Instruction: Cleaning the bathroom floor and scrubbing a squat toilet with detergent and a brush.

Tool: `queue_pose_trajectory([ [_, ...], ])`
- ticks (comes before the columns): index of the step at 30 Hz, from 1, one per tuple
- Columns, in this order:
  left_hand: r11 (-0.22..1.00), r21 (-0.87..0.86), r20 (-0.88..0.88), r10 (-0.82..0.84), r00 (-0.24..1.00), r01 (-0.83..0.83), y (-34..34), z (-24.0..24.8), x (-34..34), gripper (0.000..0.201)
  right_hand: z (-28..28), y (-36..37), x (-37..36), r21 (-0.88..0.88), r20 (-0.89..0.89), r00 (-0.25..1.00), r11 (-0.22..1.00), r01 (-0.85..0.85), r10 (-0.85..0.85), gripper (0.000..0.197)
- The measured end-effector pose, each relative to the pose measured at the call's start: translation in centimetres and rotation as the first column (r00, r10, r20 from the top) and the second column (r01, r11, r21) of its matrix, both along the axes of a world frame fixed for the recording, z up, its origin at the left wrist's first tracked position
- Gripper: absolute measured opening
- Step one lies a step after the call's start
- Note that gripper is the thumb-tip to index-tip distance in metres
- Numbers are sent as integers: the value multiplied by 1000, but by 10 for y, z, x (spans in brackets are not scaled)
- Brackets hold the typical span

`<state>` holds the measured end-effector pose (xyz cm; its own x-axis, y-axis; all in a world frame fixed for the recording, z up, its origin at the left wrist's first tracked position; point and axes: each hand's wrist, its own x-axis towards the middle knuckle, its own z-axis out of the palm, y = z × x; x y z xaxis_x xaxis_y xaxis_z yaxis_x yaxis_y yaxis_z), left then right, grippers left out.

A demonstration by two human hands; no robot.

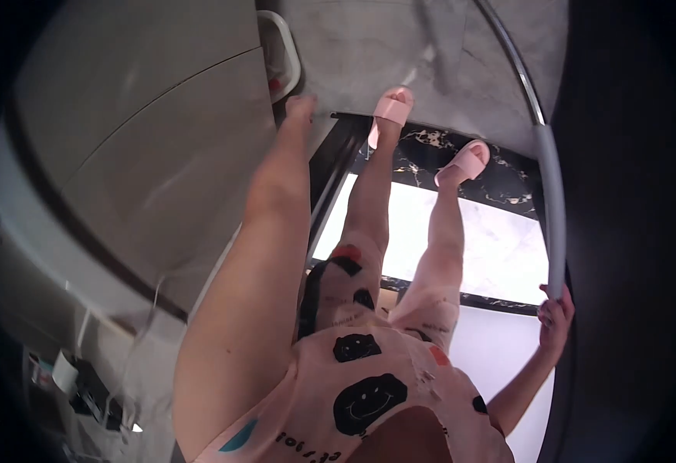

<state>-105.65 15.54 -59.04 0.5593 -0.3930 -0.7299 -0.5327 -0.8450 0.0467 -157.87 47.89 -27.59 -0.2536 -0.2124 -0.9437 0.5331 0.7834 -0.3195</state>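
Observation:
My right hand [556,315] is wrapped round the lower end of a long pole's grey grip [552,208]. Beyond the grip the pole goes on as a shiny metal tube [511,58] and leaves the view at the top, so its far end is hidden. My left arm stretches forward along the cabinet. At its end my left hand [301,108] is small and blurred, just beside a white-rimmed bin [291,58]; its fingers cannot be made out. Something red [275,85] shows inside the bin.
A large grey cabinet front [176,131] fills the left side. My feet, in pink slippers [394,106], stand at a black marbled threshold [500,181] between grey floor tiles [353,54] and a bright white floor [477,231]. At lower left lie a cable and dark items [94,393].

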Motion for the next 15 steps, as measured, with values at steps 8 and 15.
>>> queue_pose_trajectory([
  [8, 513, -48, -275, 818, 505, -857, -22, -101, 19, 70, -38, 29, 7, 155, -7, 998, 986, 67, -66, 51],
  [15, 467, -163, -303, 815, 494, -869, -40, -143, 41, 72, -53, 5, 26, 280, 67, 989, 954, 110, -134, 71],
])
